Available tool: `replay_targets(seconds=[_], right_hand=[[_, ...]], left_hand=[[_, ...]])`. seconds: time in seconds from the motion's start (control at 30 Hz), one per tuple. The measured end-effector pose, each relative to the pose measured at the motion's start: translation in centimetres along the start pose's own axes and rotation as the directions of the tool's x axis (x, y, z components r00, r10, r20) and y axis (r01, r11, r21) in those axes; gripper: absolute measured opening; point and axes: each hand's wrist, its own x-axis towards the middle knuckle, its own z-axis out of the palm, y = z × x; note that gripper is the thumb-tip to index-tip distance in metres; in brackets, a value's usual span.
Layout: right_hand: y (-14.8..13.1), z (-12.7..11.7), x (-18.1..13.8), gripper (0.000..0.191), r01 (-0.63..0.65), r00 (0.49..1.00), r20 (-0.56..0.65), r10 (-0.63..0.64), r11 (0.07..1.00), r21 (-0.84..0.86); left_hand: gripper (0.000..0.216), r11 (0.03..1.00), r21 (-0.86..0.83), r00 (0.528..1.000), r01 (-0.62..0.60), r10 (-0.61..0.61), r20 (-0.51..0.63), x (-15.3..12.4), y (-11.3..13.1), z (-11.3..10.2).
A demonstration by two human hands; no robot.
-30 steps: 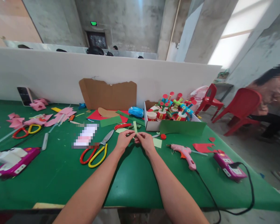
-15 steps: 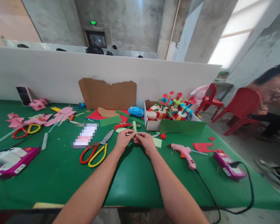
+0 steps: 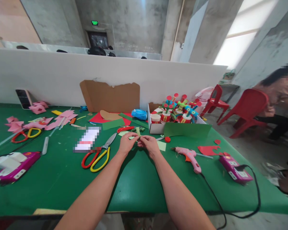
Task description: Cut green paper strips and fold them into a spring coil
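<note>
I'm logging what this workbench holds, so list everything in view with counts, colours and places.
paper strip: 1, pale green, centre
table: 1, green, foreground
scissors: 2, red-and-yellow handles, left
glue gun: 1, pink, right
power strips: 2, purple, left and right
box: 1, white, back right
figures: several, multicoloured, inside box
cardboard: at least 2 pieces, brown, back
paper pieces: many, pink, left
paper sheets: several, red and green, back
unidentified bundle: 1, blue, beside box
phone: 1, dark screen, back left
partition: 1, white, behind table
chairs: 2, red, far right
seated person: 1, pinkish top, far right
smaller bits: uncounted, mixed colours, tabletop
left hand: 1, bare, pinching paper strip
right hand: 1, bare, pinching paper strip
</note>
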Motion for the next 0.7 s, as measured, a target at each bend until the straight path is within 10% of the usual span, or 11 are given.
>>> replay_targets(seconds=[0.4, 0.7], right_hand=[[-0.4, -0.5, 0.1, 0.008, -0.097, 0.995, -0.024, 0.098, 0.994, 0.050], [-0.7, -0.7, 0.1, 0.017, -0.064, 0.998, -0.007, 0.065, 0.992, 0.110]], left_hand=[[0.012, 0.876, 0.264, 0.913, -0.403, 0.366, 0.179, -0.1, 0.4, -0.6], [0.019, 0.795, 0.358, 0.869, -0.490, 0.416, 0.267, -0.3, 1.2, -0.9]])
